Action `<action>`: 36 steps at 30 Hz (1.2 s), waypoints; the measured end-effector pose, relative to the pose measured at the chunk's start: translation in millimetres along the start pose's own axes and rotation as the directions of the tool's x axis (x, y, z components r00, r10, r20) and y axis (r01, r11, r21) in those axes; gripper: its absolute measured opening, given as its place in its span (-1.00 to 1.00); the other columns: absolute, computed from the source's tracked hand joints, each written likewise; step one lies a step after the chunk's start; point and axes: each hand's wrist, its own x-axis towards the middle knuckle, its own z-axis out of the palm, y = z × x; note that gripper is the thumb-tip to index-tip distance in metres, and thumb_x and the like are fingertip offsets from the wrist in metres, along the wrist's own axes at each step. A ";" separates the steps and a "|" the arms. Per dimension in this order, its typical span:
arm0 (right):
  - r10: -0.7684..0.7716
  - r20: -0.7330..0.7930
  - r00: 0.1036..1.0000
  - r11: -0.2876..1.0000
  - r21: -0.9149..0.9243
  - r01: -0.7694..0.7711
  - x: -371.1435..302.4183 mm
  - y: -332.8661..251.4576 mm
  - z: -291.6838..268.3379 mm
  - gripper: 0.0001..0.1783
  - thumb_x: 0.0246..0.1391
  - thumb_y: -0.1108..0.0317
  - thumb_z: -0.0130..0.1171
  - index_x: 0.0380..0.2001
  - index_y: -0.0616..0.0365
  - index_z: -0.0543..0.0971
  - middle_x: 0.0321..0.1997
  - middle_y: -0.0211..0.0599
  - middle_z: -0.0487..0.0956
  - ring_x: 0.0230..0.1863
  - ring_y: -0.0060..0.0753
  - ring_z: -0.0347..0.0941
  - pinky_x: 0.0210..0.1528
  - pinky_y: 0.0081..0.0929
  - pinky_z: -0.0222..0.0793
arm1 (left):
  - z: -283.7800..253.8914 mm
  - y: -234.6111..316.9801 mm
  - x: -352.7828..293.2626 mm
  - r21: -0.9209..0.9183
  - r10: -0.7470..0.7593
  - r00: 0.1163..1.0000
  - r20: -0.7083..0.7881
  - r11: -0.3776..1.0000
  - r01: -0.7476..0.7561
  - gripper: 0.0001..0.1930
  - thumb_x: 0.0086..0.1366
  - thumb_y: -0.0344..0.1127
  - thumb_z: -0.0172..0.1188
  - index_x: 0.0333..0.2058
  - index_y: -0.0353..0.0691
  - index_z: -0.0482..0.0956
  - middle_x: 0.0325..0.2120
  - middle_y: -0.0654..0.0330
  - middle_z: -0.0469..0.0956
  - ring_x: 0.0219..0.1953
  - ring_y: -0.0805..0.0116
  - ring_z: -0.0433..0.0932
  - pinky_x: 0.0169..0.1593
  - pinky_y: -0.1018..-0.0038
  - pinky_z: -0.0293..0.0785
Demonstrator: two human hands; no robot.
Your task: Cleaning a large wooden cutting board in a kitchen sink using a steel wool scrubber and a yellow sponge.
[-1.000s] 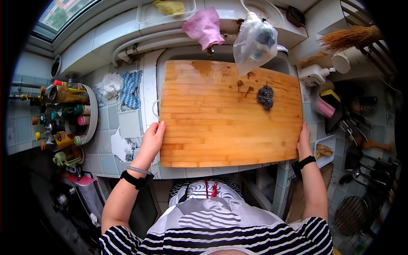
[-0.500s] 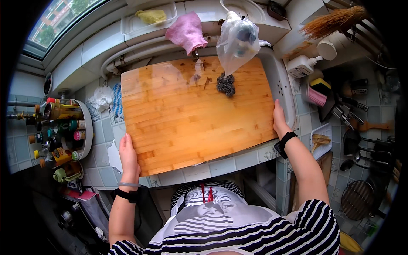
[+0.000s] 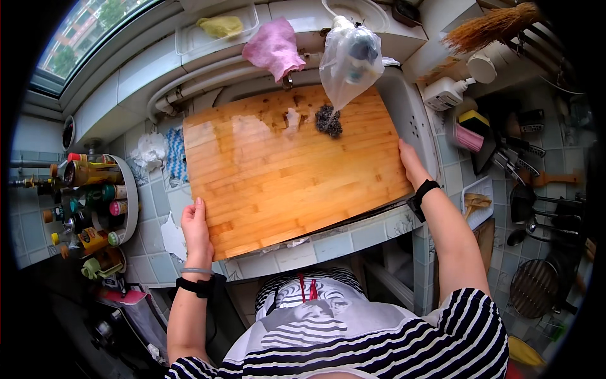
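Observation:
A large wooden cutting board (image 3: 290, 183) lies tilted over the sink (image 3: 413, 114), covering most of it. My left hand (image 3: 197, 228) grips its near left corner, thumb along the edge and the other fingers hidden from view. At the right edge my right hand (image 3: 413, 165) grips the board, with its fingers partly out of sight beneath. Dark wet marks and a glossy patch show on the board's far part. A dark steel-wool scourer (image 3: 328, 122) rests there, just below a clear plastic bag (image 3: 351, 63) that hangs over the far edge.
A pink cloth (image 3: 274, 49) drapes over the tap. Left stands a white rack of bottles (image 3: 131, 189), near crumpled white paper (image 3: 150, 151) and a blue-white cloth (image 3: 176, 151). To the right are a white pump bottle (image 3: 444, 95), sponges (image 3: 470, 129) and hanging utensils (image 3: 524, 202).
The board has turned slightly, its right side coming nearer and its left edge shifting right. Both hands moved with it. The scourer has shifted a little to the left.

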 end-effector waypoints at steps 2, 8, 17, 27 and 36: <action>-0.019 0.051 0.999 0.995 -0.093 0.024 15.8 2.4 -15.4 -0.41 0.37 0.02 -0.17 0.17 0.34 0.38 0.18 -0.07 0.46 0.16 -0.16 0.38 0.15 -0.29 0.27 | 4.7 0.6 1.2 -0.007 -0.010 1.000 0.006 1.000 0.010 -0.73 0.40 -0.13 0.15 -0.30 -0.23 0.45 -0.39 0.30 0.50 -0.32 0.57 0.38 -0.17 0.57 0.35; -0.636 0.301 0.711 0.417 -0.641 0.645 -53.2 -70.3 69.9 -0.33 0.19 0.24 0.10 0.31 0.19 0.18 0.40 0.00 0.13 0.35 0.06 0.11 0.33 -0.20 0.10 | -4.4 -5.9 2.8 -0.006 -0.017 0.999 -0.028 1.000 0.017 -0.73 0.40 -0.12 0.14 -0.30 -0.24 0.45 -0.38 0.30 0.50 -0.31 0.57 0.39 -0.16 0.57 0.36; -0.792 0.420 0.444 0.239 -0.456 0.857 -79.2 -77.7 154.8 -0.80 0.03 0.55 0.19 -0.22 0.24 0.62 0.01 -0.02 0.43 0.04 0.02 0.34 0.06 -0.24 0.37 | -2.7 -2.1 1.9 -0.027 -0.057 0.998 -0.019 0.998 0.057 -0.73 0.40 -0.12 0.14 -0.29 -0.24 0.45 -0.36 0.28 0.52 -0.29 0.55 0.41 -0.14 0.56 0.38; -0.781 0.513 0.356 0.172 -0.372 0.912 -155.8 -69.4 235.6 -0.61 0.04 0.61 0.01 -0.02 0.28 0.53 0.14 0.07 0.38 0.14 0.11 0.30 0.21 -0.21 0.30 | -2.7 -8.1 6.6 -0.025 -0.054 0.998 -0.020 0.998 0.053 -0.73 0.39 -0.13 0.15 -0.29 -0.25 0.45 -0.37 0.27 0.51 -0.30 0.55 0.40 -0.15 0.57 0.36; -0.556 0.105 0.824 0.632 -0.591 0.502 -69.2 -106.5 169.8 -0.61 0.08 0.61 0.01 0.02 0.30 0.51 -0.02 0.05 0.50 0.03 0.11 0.41 0.07 -0.21 0.40 | 2.4 -0.7 0.4 -0.065 -0.051 0.999 0.009 0.997 0.051 -0.72 0.39 -0.13 0.15 -0.31 -0.25 0.44 -0.40 0.27 0.51 -0.33 0.56 0.40 -0.18 0.57 0.36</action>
